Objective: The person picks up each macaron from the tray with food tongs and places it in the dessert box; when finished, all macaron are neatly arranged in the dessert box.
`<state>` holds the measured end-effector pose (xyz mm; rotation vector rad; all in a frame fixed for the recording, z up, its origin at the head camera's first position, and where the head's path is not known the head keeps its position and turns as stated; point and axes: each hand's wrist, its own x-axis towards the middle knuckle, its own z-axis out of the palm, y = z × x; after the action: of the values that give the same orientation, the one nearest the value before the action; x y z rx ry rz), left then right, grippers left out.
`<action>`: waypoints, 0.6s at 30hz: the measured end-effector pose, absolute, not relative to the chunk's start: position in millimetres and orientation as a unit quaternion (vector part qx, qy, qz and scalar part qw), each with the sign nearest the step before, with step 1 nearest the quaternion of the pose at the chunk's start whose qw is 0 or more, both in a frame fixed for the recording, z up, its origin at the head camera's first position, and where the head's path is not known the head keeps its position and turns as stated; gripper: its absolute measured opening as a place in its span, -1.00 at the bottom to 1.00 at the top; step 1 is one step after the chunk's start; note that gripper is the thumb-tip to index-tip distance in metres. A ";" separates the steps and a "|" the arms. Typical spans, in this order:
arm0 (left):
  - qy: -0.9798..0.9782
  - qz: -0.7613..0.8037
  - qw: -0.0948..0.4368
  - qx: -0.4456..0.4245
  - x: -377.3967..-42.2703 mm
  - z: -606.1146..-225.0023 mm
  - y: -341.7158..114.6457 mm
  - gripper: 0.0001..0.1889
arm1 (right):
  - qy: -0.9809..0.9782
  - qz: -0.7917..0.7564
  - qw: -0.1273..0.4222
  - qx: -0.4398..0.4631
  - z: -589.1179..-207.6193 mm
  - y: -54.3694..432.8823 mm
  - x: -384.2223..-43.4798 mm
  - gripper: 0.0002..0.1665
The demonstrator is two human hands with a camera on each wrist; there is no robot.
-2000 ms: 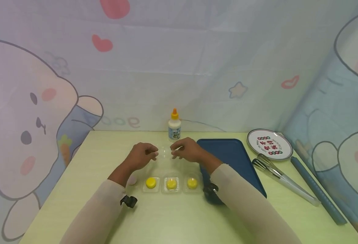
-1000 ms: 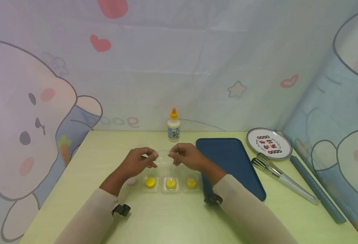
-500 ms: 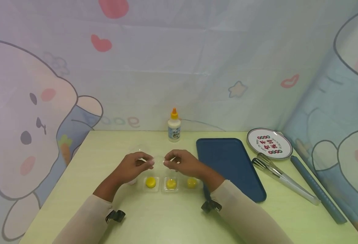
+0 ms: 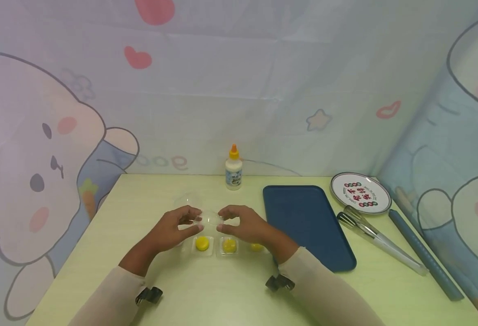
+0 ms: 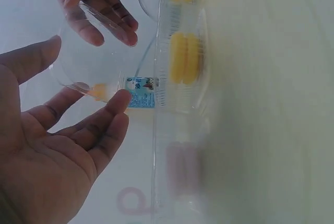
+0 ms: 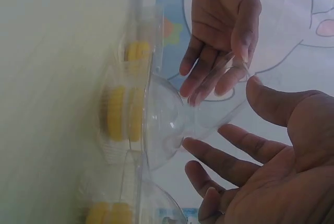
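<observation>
Both hands hold a clear plastic dome lid (image 4: 210,218) between them, over the back of a row of small clear trays. My left hand (image 4: 172,230) grips its left rim between thumb and fingers, and my right hand (image 4: 243,222) grips the right rim the same way. Below are yellow macarons in trays: the left macaron (image 4: 202,243) is uncovered, the middle macaron (image 6: 125,113) sits under a dome lid (image 6: 164,119), and the right macaron (image 4: 257,247) is partly behind the right hand. A pale pink macaron (image 5: 183,169) stands at the row's left end, mostly hidden in the head view.
Another clear lid (image 4: 187,199) lies behind the left hand. A white glue-type bottle (image 4: 234,174) with an orange tip stands at the back. To the right are a dark blue tray (image 4: 308,222), a patterned plate (image 4: 361,193), tongs (image 4: 381,242) and a grey-blue bar (image 4: 424,253).
Both hands have brought the clear lid from farther back toward the row and slightly left. The other clear lid, earlier covered by the left hand, now shows behind it.
</observation>
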<state>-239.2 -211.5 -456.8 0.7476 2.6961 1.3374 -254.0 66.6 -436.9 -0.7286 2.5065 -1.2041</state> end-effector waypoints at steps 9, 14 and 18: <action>0.873 0.417 0.043 0.249 -235.3 -460.1 -216.5 -0.43 | 0.885 -0.380 0.106 -0.248 -448.6 61.0 -246.5 -0.41; 0.889 0.389 0.053 0.237 -233.5 -459.7 -219.6 -0.34 | 0.897 -0.349 0.103 -0.251 -453.7 56.0 -243.1 -0.34; 0.896 0.373 0.056 0.234 -232.4 -459.1 -219.9 -0.35 | 0.905 -0.321 0.092 -0.265 -458.8 52.9 -240.6 -0.29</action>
<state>-232.4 -219.9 -459.1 0.7105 2.7179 1.1325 -240.6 52.9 -458.8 -0.7863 2.6871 -0.9548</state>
